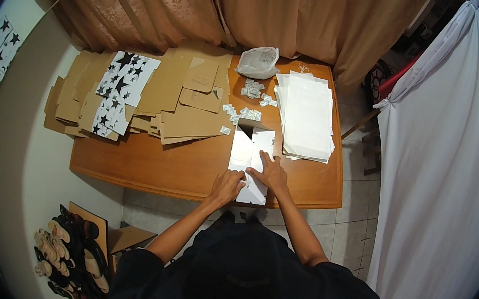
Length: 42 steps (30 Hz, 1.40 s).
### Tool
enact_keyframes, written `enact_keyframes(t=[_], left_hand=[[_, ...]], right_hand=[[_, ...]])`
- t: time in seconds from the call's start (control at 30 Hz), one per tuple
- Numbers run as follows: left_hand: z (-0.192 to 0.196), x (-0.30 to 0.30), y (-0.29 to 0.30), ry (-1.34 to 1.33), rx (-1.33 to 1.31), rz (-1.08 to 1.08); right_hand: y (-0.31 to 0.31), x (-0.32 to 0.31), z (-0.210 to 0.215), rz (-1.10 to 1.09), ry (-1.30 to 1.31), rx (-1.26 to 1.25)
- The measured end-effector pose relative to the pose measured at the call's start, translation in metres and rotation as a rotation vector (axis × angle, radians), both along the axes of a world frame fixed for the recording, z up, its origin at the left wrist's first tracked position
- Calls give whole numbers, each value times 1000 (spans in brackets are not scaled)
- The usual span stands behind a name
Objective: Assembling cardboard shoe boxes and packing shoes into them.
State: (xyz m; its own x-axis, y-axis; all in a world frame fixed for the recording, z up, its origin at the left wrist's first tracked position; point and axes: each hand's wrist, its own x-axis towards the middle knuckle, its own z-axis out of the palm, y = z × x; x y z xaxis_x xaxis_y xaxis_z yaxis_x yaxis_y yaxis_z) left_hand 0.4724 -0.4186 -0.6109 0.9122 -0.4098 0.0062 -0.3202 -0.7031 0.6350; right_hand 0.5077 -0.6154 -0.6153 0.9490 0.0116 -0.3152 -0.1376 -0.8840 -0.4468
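Brown curtains (pixel 301 21) hang behind a wooden table (pixel 155 166), where a white box (pixel 251 158) lies at the near edge. A person's right hand (pixel 271 173) spreads over it; the left hand (pixel 227 187) curls at its left side, any pinch impossible to tell. Cardboard sheets (pixel 192 123) and white paper (pixel 308 117) flank it.

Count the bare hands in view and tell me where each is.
2: the left hand at the left edge of the white cardboard box, the right hand spread over its right side. No others show.
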Motion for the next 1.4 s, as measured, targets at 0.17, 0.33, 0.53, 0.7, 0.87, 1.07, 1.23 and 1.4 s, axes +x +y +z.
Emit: enact_keyframes(t=[0.17, 0.33, 0.53, 0.7, 0.87, 1.07, 1.23, 1.4], left_hand=[[-4, 1, -2, -30, 124, 13], [-18, 2, 2, -95, 129, 17], [-25, 0, 2, -157, 82, 39], [-26, 2, 0, -165, 37, 19], [-27, 4, 1, -194, 45, 18], [-26, 4, -1, -156, 42, -2], [-6, 18, -1, -241, 87, -67], [33, 99, -19, -487, -24, 84]], right_hand=[[7, 4, -3, -2, -27, -8], [12, 6, -3, -55, -28, 60], [7, 10, -6, -52, -17, 110], [4, 13, -11, -50, -18, 118], [5, 13, -8, -56, 3, 125], [9, -3, -12, -33, -42, 110], [4, -10, -16, -51, -84, 123], [5, -10, -12, -62, -63, 114]])
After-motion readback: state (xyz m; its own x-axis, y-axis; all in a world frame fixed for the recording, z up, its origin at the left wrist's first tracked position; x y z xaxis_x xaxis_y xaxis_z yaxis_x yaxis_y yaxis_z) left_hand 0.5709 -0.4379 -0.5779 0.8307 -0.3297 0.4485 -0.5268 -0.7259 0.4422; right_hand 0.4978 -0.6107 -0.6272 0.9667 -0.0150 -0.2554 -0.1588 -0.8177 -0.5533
